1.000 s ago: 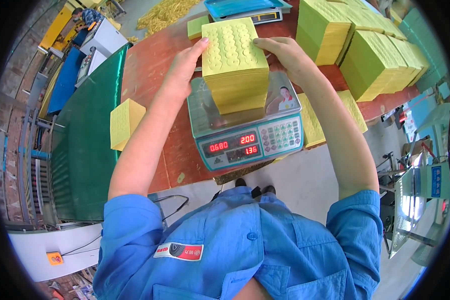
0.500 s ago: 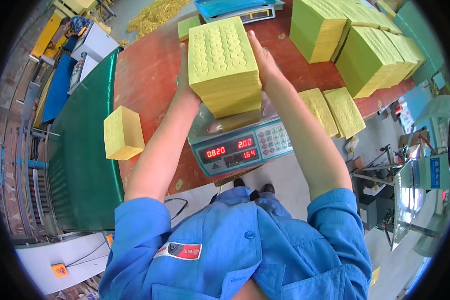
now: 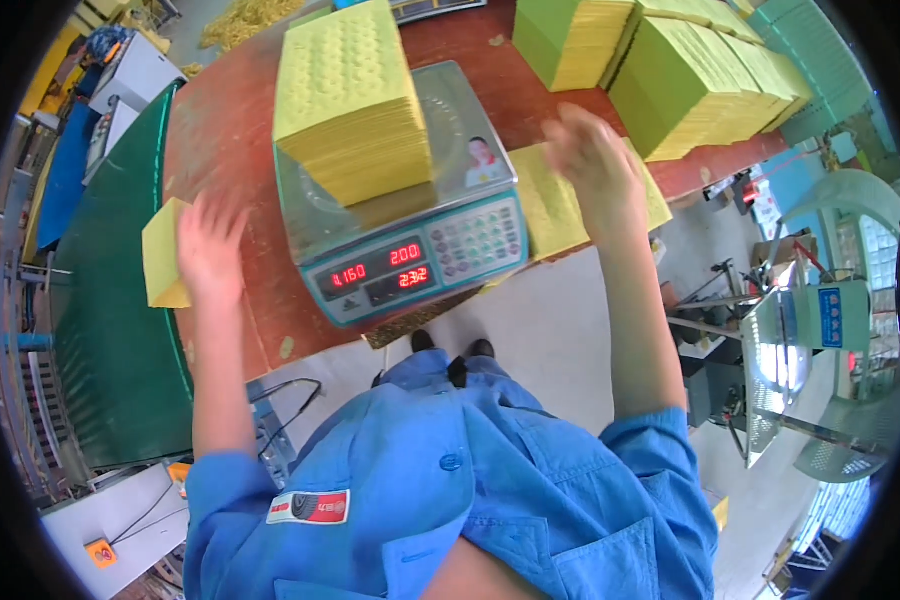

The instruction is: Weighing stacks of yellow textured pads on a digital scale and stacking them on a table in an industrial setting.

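Observation:
A tall stack of yellow embossed paper sheets (image 3: 355, 130) rests on the metal pan of a weighing scale (image 3: 410, 265), whose red digits are lit. Neither hand touches that stack. My left hand (image 3: 210, 250), slightly blurred, is open with its fingers spread, over the edge of a small yellow stack (image 3: 162, 258) left of the scale. Whether it touches that small stack I cannot tell. Held open above the flat yellow sheets (image 3: 550, 205) to the right of the scale is my right hand (image 3: 595, 165), its fingers stretched and blurred.
Several tall yellow stacks (image 3: 670, 100) stand at the far right of the red table (image 3: 240, 110). A green-covered surface (image 3: 110, 330) adjoins it on the left. Beyond the table lies a heap of yellow scraps (image 3: 245, 22). Metal equipment (image 3: 780, 350) stands to the right.
Both hands have let go of the tall stack, which now sits on the scale. My left hand moved left to the small stack, my right hand rightward. The scale's digits changed; the view shifted.

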{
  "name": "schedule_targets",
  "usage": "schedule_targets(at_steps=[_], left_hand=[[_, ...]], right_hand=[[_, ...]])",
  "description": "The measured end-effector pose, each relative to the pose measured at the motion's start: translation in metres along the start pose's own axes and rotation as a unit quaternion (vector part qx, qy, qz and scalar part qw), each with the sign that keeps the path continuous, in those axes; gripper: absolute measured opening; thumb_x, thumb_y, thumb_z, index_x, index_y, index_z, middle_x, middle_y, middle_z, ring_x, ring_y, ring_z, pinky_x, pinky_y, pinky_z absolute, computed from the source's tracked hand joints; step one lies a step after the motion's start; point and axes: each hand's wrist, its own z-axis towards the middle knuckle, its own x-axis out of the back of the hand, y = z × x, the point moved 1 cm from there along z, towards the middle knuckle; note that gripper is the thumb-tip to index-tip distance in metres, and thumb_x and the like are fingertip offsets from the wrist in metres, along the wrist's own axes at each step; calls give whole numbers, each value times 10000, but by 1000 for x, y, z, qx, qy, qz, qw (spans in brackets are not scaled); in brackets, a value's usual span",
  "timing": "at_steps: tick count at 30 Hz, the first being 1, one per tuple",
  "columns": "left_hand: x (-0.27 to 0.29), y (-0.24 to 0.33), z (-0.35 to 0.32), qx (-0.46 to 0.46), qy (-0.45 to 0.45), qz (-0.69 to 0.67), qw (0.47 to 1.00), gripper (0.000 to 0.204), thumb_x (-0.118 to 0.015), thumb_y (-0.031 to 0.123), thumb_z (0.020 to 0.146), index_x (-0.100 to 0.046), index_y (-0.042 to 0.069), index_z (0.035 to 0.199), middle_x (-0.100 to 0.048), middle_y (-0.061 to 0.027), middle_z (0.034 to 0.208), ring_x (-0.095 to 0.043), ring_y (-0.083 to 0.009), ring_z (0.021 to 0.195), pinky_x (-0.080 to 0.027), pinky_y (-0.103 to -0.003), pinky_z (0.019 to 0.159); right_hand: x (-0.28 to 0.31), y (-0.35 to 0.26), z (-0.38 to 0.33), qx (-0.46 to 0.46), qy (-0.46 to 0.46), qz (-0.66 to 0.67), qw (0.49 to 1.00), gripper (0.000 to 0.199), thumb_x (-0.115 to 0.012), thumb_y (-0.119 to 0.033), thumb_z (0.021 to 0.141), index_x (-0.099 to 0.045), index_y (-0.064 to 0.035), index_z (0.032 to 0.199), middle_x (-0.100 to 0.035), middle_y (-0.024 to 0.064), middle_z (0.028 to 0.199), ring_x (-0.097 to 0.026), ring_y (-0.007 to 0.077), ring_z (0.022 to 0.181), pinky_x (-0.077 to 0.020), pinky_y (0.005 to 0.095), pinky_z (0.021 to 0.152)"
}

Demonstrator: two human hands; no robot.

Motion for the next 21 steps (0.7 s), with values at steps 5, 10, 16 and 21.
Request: schedule_targets(at_steps=[5, 10, 16, 21], left_hand=[[60, -14, -104, 82, 15, 133, 988, 358, -470, 334, 991, -601, 20, 1104, -669, -132, 999, -645, -219, 966, -511, -356, 851], [-44, -86, -178, 117, -132, 252, 951, 278, -495, 233, 997, -624, 0, 1077, -669, -115, 965, -650, -175, 888, -529, -313, 795], [-209, -150, -185, -309, -421, 507, 686, 382, -688, 108, 813, -601, -26, 1159, -561, -205, 1272, -541, -358, 1187, -431, -422, 1012], [-246, -227, -171, -375, -425, 675, 472, 626, -752, 170, 754, -496, -39, 1285, -435, -244, 1390, -430, -433, 1272, -395, -481, 1048]], right_hand=[[133, 20, -93, -110, 100, -99, 984, 263, -539, -231, 973, -621, -5, 1081, -646, 71, 910, -651, 194, 873, -525, 340, 768], [143, 44, -114, -284, 161, -87, 941, 312, -524, -318, 993, -572, -38, 1120, -639, 86, 913, -649, 202, 790, -521, 324, 708], [142, 72, -75, -246, 232, -30, 941, 404, -642, -396, 914, -566, -43, 1095, -657, 88, 903, -666, 204, 752, -548, 325, 660], [146, 77, -67, -244, 219, -42, 944, 386, -675, -373, 887, -582, -28, 1034, -658, 76, 772, -669, 206, 663, -546, 308, 587]])
